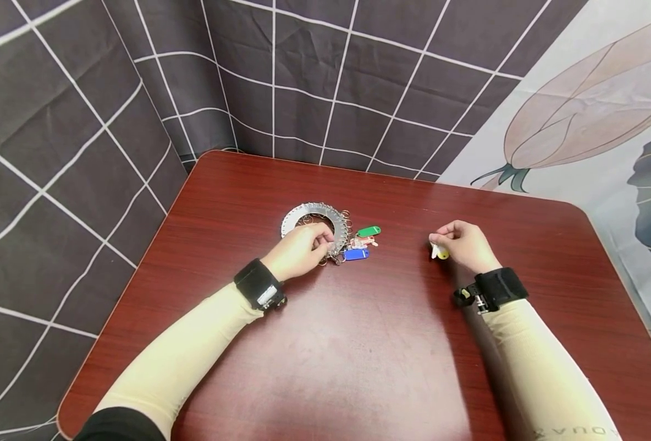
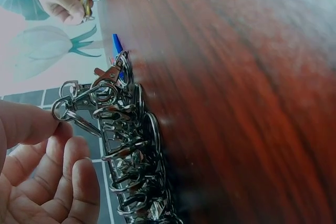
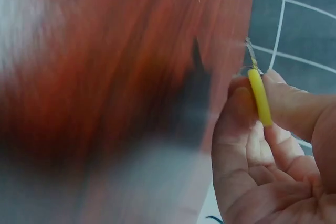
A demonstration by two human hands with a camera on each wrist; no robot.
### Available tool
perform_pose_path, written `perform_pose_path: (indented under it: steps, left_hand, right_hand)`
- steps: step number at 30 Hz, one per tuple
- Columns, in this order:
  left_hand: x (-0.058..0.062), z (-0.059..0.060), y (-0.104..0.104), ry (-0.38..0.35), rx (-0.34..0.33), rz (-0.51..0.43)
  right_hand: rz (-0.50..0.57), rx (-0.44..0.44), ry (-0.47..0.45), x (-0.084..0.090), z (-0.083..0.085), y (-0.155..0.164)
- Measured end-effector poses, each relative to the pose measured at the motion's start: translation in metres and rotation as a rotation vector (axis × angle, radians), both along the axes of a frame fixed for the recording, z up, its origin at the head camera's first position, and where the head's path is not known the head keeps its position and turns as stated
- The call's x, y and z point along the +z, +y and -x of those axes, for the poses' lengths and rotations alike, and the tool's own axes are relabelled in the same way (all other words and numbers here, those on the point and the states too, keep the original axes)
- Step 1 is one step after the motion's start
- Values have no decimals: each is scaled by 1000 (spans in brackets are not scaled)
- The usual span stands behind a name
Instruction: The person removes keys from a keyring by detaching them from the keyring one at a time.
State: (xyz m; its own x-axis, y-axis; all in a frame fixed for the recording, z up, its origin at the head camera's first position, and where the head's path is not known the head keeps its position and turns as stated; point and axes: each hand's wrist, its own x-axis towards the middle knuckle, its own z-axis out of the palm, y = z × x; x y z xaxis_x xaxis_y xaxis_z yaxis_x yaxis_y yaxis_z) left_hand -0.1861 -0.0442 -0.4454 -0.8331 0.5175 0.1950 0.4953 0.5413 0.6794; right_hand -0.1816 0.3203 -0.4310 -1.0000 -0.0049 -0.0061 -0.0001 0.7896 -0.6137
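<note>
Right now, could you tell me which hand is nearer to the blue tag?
Left. The left hand rests on the ring of clips right beside the blue tag; the right hand sits well off to the other side, pinching a yellow tag.

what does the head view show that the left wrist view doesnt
Only the head view shows the whole dark red wooden table, the flat silver metal ring disc, the pink tag, both cream sleeves and the grid-patterned curtain.

Only the left wrist view shows the single silver swivel clasps and packed key rings up close, beside the left hand's fingers.

Both show the left hand, the right hand pinching a yellow plastic key tag, and the blue tag and green tag.
</note>
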Motion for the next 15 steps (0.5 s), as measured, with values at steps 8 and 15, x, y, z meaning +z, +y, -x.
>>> perform_pose_path:
  steps: [8, 15]
  left_hand:
    - [2, -1, -2, 5, 2, -2]
    - [4, -2, -4, 15, 11, 27]
  right_hand:
    - [-4, 3, -46, 3, 7, 13]
    - [-45, 1, -62, -1, 12, 26]
